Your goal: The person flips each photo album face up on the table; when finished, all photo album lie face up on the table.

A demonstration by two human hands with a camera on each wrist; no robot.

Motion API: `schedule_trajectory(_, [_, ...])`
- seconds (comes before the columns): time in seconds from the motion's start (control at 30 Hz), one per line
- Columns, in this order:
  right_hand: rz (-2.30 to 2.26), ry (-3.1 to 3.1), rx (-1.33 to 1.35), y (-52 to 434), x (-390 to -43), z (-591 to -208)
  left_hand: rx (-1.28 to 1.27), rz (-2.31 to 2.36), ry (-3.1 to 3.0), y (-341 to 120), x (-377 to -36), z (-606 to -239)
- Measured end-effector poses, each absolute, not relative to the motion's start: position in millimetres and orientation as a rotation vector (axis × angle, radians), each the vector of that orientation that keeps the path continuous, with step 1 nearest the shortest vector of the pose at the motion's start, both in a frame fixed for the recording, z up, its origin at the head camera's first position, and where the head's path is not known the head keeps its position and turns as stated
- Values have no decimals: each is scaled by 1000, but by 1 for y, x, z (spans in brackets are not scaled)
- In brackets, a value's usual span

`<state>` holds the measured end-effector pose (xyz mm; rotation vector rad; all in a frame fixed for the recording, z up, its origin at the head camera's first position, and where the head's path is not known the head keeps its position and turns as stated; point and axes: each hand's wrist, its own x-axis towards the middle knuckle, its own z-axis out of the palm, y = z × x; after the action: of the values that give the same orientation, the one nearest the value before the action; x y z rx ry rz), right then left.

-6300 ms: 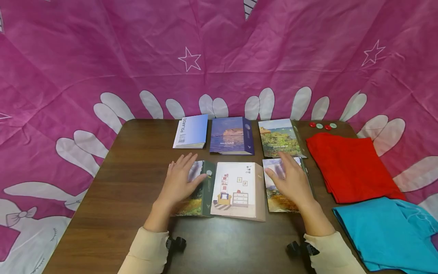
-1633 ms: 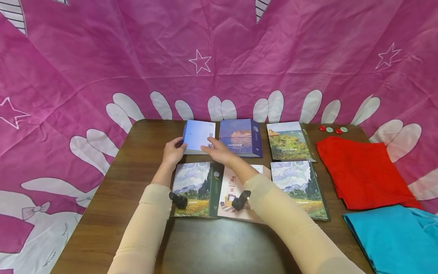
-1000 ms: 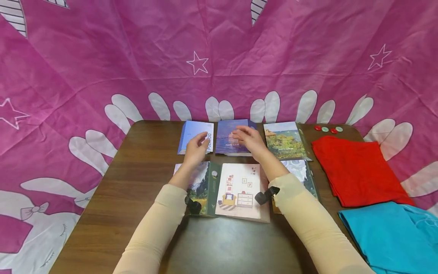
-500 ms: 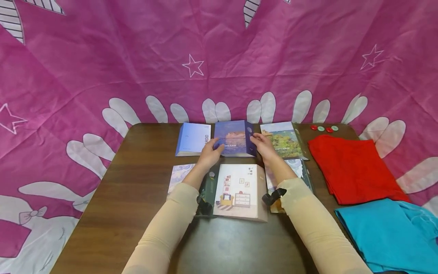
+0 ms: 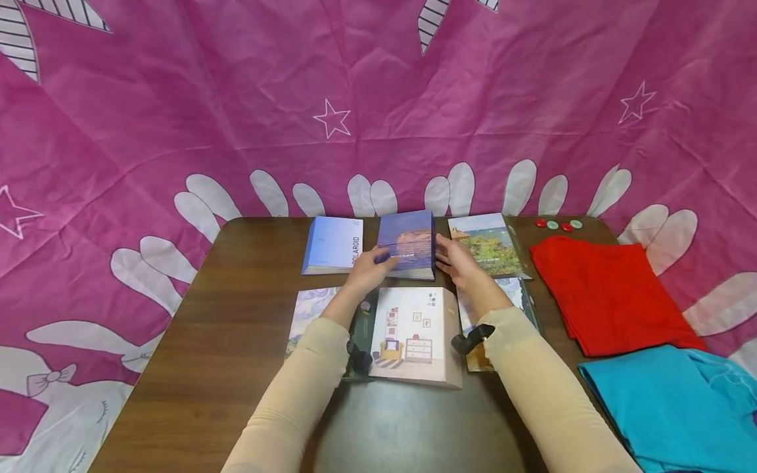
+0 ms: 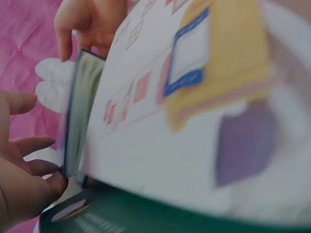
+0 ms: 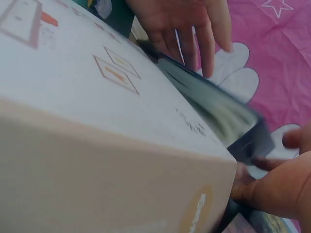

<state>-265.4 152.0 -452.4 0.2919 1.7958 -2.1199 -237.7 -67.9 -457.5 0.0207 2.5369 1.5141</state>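
Observation:
A blue photo album [image 5: 407, 242] with a cliff-and-sea cover is in the middle of the table's back row, tilted up. My left hand [image 5: 369, 265] grips its left edge and my right hand [image 5: 457, 259] grips its right edge. In the left wrist view, my left hand [image 6: 22, 182] is at the album's page edge [image 6: 83, 116], with the right hand [image 6: 90, 22] at the far side. The right wrist view has my right hand [image 7: 274, 191] at the album's corner [image 7: 221, 109] and the left hand [image 7: 187, 24] beyond. A white album [image 5: 414, 335] with a room picture lies under my forearms.
A Polaroid album [image 5: 334, 244] lies left of the blue one and a landscape album [image 5: 487, 244] lies right of it. Two painted-sky albums [image 5: 310, 312] [image 5: 523, 295] flank the white one. A red cloth [image 5: 609, 289], a blue cloth [image 5: 680, 407] and small round buttons [image 5: 556, 225] lie on the brown table [image 5: 225, 341].
Both hands left the Polaroid album and moved right to the blue album. They took it by its two sides and tipped it up off the table.

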Motion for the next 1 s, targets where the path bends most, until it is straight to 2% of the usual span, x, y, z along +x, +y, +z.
schedule_trajectory(0.17, [-2255, 1669, 415, 144, -266, -449, 32, 1652, 2380, -59, -231, -463])
schedule_trajectory(0.4, [-2238, 1784, 238, 140, -264, -434, 122, 1765, 2280, -42, -227, -464])
schedule_trajectory(0.7, [-2015, 2127, 177, 132, -252, -408, 68, 2123, 1854, -32, -228, -450])
schedule_trajectory(1.0, [-2013, 2086, 179, 126, -253, -409, 83, 2217, 2017, -47, -233, -444])
